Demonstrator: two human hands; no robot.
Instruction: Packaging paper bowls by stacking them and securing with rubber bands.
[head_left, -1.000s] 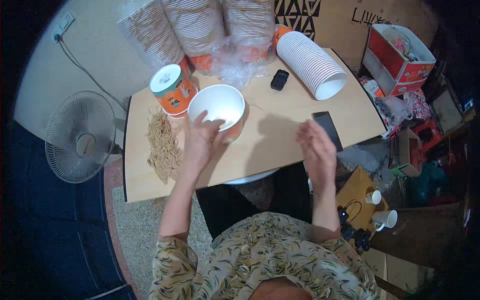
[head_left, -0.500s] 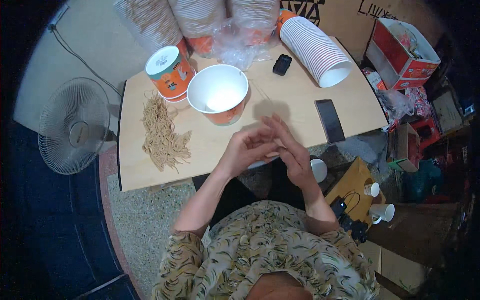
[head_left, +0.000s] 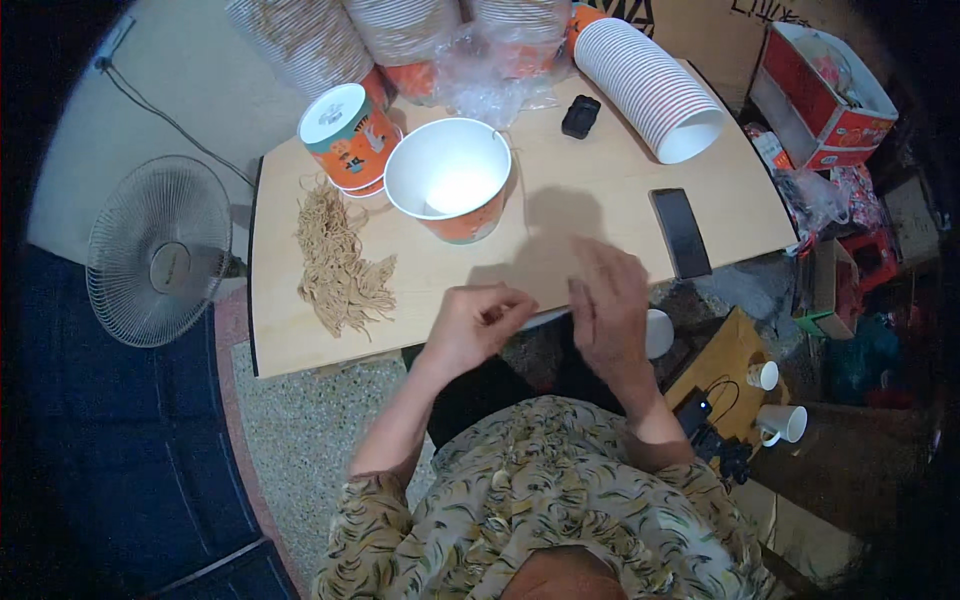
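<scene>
Centrally, left hand [head_left: 478,322] loosely curled, right hand [head_left: 607,300] open-fingered, neither grip holding anything, paper bucket [head_left: 450,190] upright, mouth up.

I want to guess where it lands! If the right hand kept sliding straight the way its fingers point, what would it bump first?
Probably nothing close: the right hand points up across bare table. Farther along lies the small black gadget, though height is unclear.

shirt: short-sleeved | cream, dark leaf-like print | forearms bare | hands ungloved
</scene>
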